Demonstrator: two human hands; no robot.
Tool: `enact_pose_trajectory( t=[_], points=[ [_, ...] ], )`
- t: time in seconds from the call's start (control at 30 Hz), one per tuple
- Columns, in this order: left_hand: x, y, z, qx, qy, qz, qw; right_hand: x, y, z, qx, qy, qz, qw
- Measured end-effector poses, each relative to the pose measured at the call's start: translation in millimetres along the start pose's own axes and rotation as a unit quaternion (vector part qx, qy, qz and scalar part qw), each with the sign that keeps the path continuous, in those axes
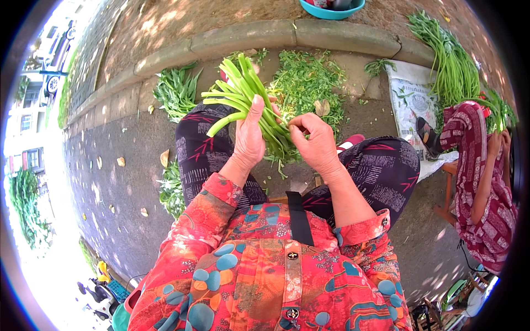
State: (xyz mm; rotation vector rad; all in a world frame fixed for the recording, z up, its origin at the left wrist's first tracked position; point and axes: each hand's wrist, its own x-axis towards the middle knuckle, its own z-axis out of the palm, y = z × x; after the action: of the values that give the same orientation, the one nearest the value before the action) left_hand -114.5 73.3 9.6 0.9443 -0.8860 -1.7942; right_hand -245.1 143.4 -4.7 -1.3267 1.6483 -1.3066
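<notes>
A bunch of leafy greens [243, 91] with thick pale-green stems is gripped in my left hand [251, 137], above my lap. The cut stem ends fan out up and left, while the leafy part hangs toward my right. My right hand [317, 142] is beside the leafy part, thumb and forefinger pinched together; whatever is between them is too small to make out. Beyond the bunch, a heap of loose leaves and trimmings [309, 74] covers the ground. More greens [176, 91] lie beside my left knee, and another leafy pile [172, 190] shows beside my left thigh.
A low stone kerb [243, 41] runs across the far side, with a blue basin [331, 13] beyond it. To the right, a long bundle of greens [452, 60] lies by a white sack [403, 91]. Another person [477, 182] in maroon patterned clothes sits there on a wooden stool [446, 193].
</notes>
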Motion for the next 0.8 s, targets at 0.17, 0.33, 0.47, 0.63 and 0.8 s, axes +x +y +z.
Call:
enact_pose_trajectory(
  t=[0.17, 0.33, 0.47, 0.63, 0.8],
  points=[
    [-2.6, 0.3, 2.1, 0.018, 0.002, -0.009, 1.0, 1.4, 4.3, 0.0, 0.04, 0.041, 0.075, 0.996],
    [-2.5, -3.8, -1.2, 0.064, -0.035, -0.013, 0.997, 0.7, 8.8, -1.3, 0.135, 0.048, 0.163, 0.976],
    [-3.5, -5.7, 1.5, 0.08, -0.035, -0.021, 0.996, 0.8, 9.0, -1.2, 0.183, 0.062, 0.201, 0.96],
    [-5.3, -6.6, 6.7, 0.092, -0.041, -0.028, 0.994, 3.9, 15.6, -0.3, 0.211, 0.089, 0.223, 0.948],
    [-7.1, -8.4, 8.6, 0.102, -0.047, -0.027, 0.993, 4.1, 19.9, 1.2, 0.221, 0.109, 0.241, 0.939]
  ],
)
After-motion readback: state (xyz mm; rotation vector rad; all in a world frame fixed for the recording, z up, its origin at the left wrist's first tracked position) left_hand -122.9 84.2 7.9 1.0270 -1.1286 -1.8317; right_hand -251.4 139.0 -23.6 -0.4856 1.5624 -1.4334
